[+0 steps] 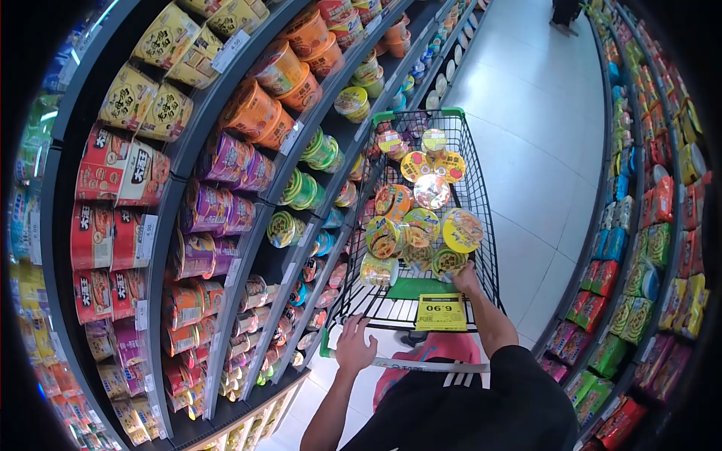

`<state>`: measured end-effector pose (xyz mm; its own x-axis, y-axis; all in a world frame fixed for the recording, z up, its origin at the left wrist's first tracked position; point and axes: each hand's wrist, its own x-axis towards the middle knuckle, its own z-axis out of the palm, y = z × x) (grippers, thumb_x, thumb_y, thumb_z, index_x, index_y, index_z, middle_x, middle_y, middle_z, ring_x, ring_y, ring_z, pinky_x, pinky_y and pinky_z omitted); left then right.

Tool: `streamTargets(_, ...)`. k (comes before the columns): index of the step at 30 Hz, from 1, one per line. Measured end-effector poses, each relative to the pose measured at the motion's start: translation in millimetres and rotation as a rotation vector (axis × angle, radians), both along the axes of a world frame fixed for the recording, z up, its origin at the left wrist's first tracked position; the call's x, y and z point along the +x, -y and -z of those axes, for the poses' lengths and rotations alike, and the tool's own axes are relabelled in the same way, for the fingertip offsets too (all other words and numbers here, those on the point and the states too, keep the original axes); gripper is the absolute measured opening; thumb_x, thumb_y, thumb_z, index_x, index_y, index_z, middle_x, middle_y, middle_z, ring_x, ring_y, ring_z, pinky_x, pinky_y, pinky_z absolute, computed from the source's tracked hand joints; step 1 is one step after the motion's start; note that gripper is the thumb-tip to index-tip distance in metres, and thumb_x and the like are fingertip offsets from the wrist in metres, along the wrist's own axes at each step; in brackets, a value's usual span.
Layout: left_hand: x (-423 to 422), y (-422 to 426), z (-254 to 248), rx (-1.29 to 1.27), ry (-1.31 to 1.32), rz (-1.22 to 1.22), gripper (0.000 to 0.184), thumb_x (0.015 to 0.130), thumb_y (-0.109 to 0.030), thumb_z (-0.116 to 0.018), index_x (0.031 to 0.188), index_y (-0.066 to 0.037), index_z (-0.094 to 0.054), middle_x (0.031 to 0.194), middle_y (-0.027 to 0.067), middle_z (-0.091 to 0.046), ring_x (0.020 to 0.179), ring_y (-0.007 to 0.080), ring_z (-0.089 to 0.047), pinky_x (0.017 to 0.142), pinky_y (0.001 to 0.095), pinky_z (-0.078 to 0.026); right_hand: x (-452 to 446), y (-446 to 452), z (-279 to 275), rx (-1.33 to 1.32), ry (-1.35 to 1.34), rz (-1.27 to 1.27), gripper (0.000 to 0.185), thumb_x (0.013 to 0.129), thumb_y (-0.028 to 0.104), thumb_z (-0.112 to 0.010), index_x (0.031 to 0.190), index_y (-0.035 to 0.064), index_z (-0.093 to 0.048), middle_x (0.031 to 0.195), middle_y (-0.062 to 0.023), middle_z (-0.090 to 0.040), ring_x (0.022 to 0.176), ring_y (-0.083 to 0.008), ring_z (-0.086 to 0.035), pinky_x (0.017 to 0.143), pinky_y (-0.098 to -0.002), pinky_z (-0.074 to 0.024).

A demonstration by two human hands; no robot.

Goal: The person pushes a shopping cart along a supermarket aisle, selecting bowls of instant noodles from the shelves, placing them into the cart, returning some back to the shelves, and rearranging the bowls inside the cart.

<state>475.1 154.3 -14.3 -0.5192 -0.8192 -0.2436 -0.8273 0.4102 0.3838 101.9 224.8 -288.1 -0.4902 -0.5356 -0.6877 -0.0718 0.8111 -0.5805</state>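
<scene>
My left hand (356, 344) is over the near left corner of the shopping cart (492, 274), fingers apart, with nothing in it. Inside the cart, at its near right side, my right hand (466, 278) touches a green-lidded noodle cup (449, 263); its fingertips are partly hidden, so the grip is unclear. Several instant noodle cups lie in the basket, among them a yellow-lidded one (462, 231), a white-lidded one (432, 192) and an orange one (393, 201). A yellow price sign (441, 312) reading 6.90 hangs at the cart's near edge, beside a green panel (421, 288).
Shelves of noodle cups and boxes (120, 167) rise close on the left of the cart. More shelves with packets (626, 316) line the right side. A tiled aisle (534, 135) runs ahead, where a person (565, 15) stands far off.
</scene>
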Motion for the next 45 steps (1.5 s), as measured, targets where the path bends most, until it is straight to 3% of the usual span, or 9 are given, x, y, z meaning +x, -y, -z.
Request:
streamTargets(8,0,12,0,-0.014,-0.016,0.019,0.050,0.090,-0.021,-0.069,0.138,-0.008,-0.066,0.153,0.0118,-0.060,0.146,0.0334,-0.054,0.115,0.0491,-0.051,0,3,2,-0.134,-0.047,0.040,0.089,0.091,0.026,-0.084,0.155,-0.0102,-0.033,0.149,-0.0365,-0.057,0.141,-0.0509,-0.055,0.118,-0.0519,-0.0462)
streamTargets(14,0,21,5,-0.020,-0.018,0.039,0.050,0.091,-0.022,-0.069,0.139,-0.009,-0.066,0.154,0.0113,-0.059,0.147,0.0326,-0.052,0.115,0.0492,-0.051,-6,14,-58,-0.084,-0.025,-0.112,0.083,0.093,0.033,-0.081,0.151,-0.0120,-0.041,0.141,-0.0363,-0.065,0.136,-0.0490,-0.062,0.115,-0.0499,-0.0495)
streamTargets(15,0,24,5,-0.018,-0.024,0.040,0.050,0.091,-0.022,-0.068,0.139,-0.009,-0.066,0.154,0.0113,-0.058,0.147,0.0324,-0.052,0.114,0.0493,-0.051,-2,13,-64,-0.194,-0.099,-0.168,0.076,0.097,0.036,-0.078,0.151,-0.0078,-0.046,0.127,-0.0306,-0.073,0.122,-0.0439,-0.072,0.105,-0.0466,-0.0559)
streamTargets(26,-8,43,16,-0.032,-0.041,0.054,0.052,0.092,-0.024,-0.067,0.142,-0.009,-0.065,0.153,0.0109,-0.058,0.147,0.0308,-0.052,0.114,0.0510,-0.050,15,-9,-161,-0.168,-0.106,-0.441,0.068,0.096,0.039,-0.074,0.147,-0.0044,-0.059,0.134,-0.0331,-0.071,0.127,-0.0452,-0.069,0.109,-0.0477,-0.0540)
streamTargets(33,-12,39,14,-0.023,-0.023,0.046,0.054,0.091,-0.025,-0.069,0.143,-0.009,-0.065,0.153,0.0108,-0.058,0.148,0.0296,-0.051,0.114,0.0510,-0.050,3,-1,-110,-0.200,-0.154,-0.440,0.065,0.095,0.037,-0.079,0.143,-0.0029,-0.062,0.131,-0.0305,-0.073,0.125,-0.0424,-0.070,0.108,-0.0462,-0.0542)
streamTargets(39,-22,23,5,-0.010,-0.015,0.045,0.054,0.091,-0.026,-0.069,0.143,-0.009,-0.065,0.154,0.0124,-0.058,0.149,0.0301,-0.051,0.113,0.0503,-0.051,-19,32,-69,-0.051,-0.140,-0.246,0.076,0.089,0.033,-0.083,0.150,-0.0017,-0.055,0.140,-0.0336,-0.066,0.130,-0.0448,-0.067,0.112,-0.0476,-0.0533)
streamTargets(42,-22,18,10,-0.019,-0.030,0.027,0.053,0.092,-0.026,-0.068,0.142,-0.009,-0.066,0.155,0.0136,-0.058,0.148,0.0305,-0.051,0.112,0.0507,-0.052,-17,36,-47,0.048,-0.229,-0.193,0.086,0.088,0.035,-0.085,0.156,-0.0010,-0.046,0.153,-0.0372,-0.053,0.134,-0.0507,-0.062,0.114,-0.0488,-0.0525)
streamTargets(43,-22,17,10,-0.037,-0.034,0.036,0.052,0.092,-0.026,-0.068,0.140,-0.009,-0.067,0.155,0.0140,-0.058,0.147,0.0310,-0.053,0.111,0.0508,-0.052,-21,40,-42,0.092,-0.141,-0.209,0.098,0.087,0.037,-0.087,0.162,0.0006,-0.035,0.167,-0.0386,-0.031,0.142,-0.0555,-0.052,0.116,-0.0531,-0.0504)
streamTargets(45,-21,14,10,-0.019,-0.040,0.026,0.051,0.091,-0.026,-0.068,0.140,-0.009,-0.067,0.154,0.0141,-0.058,0.146,0.0312,-0.054,0.111,0.0504,-0.052,-19,46,-50,0.173,-0.169,-0.242,0.102,0.087,0.039,-0.088,0.165,0.0030,-0.032,0.171,-0.0367,-0.023,0.147,-0.0560,-0.046,0.117,-0.0578,-0.0483)
